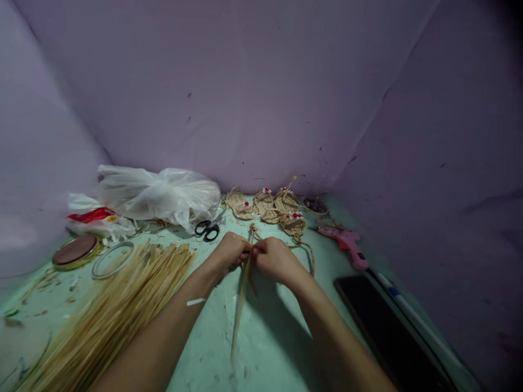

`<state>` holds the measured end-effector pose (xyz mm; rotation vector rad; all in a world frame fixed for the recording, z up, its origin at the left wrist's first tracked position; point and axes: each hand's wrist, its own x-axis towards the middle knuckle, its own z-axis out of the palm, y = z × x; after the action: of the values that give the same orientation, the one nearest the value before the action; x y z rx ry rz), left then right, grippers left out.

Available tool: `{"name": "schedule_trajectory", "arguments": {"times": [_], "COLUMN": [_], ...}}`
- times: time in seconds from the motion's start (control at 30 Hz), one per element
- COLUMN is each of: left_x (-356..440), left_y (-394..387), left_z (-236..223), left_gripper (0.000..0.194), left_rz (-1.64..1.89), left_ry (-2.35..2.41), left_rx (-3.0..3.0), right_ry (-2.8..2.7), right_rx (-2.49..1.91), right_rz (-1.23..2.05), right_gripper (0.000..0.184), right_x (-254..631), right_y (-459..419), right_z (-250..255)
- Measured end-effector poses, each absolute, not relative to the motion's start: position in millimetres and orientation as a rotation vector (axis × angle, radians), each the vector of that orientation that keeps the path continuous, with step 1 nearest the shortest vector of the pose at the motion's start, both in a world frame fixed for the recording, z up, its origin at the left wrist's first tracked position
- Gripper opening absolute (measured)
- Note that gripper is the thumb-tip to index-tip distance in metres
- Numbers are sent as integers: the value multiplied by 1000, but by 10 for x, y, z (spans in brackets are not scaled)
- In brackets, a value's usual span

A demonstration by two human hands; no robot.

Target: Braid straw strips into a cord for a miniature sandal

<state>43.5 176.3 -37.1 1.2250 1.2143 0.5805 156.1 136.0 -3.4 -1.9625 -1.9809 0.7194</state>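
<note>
My left hand (234, 250) and my right hand (273, 258) meet above the middle of the table, fingers pinched close together on a strand of dried plant fibre (242, 305). The strand's knotted or twisted top (253, 231) sticks up between the hands, and its long loose end hangs down toward me. The exact grip of the fingertips is hidden. A thin braided cord (312, 256) curves out behind my right hand. Just beyond the hands lie several woven fibre pieces (265, 207) with red and white beads.
Left of my arm lies a large bundle of dried fibre strips (122, 305). Scissors (209, 227), a plastic bag (163, 193), a tape ring (113, 261) and a round tin (77, 251) stand behind it. On the right are a pink glue gun (345, 243) and a dark flat phone-like object (388, 332).
</note>
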Motion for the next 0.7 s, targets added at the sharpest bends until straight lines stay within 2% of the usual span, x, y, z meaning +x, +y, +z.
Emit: {"name": "schedule_trajectory", "arguments": {"times": [0.2,0.37,0.5,0.7], "left_x": [352,293,294,312], "left_y": [1791,1828,1831,1835], "left_z": [-316,-326,-320,-315], "left_gripper": [17,21,20,12], "left_rz": [479,459,480,530], "left_ry": [1093,1129,1217,1196], "left_rx": [1355,1325,1220,1163], "right_ry": [-1915,-1514,-1370,-1222], "right_rx": [-1772,-1627,-1639,-1623], "right_rz": [1018,1445,1445,1562], "right_gripper": [16,28,35,24], "right_x": [1677,1704,1718,1634], "right_y": [1386,1425,1456,1441], "right_z": [-60,-141,-147,-99]}}
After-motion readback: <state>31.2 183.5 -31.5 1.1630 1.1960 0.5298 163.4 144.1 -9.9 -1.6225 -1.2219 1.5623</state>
